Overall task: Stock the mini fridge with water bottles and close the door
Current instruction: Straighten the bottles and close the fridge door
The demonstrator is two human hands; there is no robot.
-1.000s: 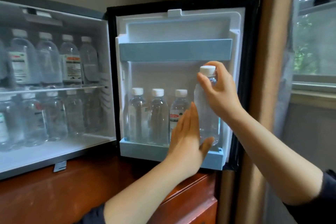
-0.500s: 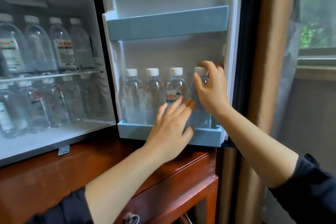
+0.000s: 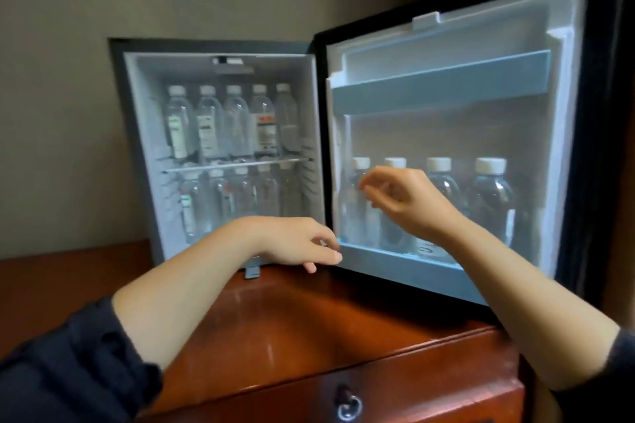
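Clear plastic water bottles (image 3: 237, 120) fill both shelves (image 3: 237, 160) of the mini fridge (image 3: 137, 148), and four more stand in the lower rack (image 3: 395, 264) of its open door (image 3: 446, 134). The left hand (image 3: 295, 244) and right hand (image 3: 398, 196) hang loosely curled before it, holding nothing. Stocking looks done; only closing the door seems left.

From my seat I read the mini fridge (image 3: 144, 148) liner as smooth white plastic with a dull sheen, and the door rails (image 3: 439, 82) as pale blue, semi-matt plastic. The water bottles (image 3: 491, 196) are clear glossy plastic with matt white caps (image 3: 490, 165). The wire shelf (image 3: 237, 164) looks like bright metal. The cabinet top (image 3: 292, 326) is reddish wood under a glossy varnish; its key ring (image 3: 348, 403) is shiny metal. The sleeve (image 3: 68, 371) is dark matt cloth.
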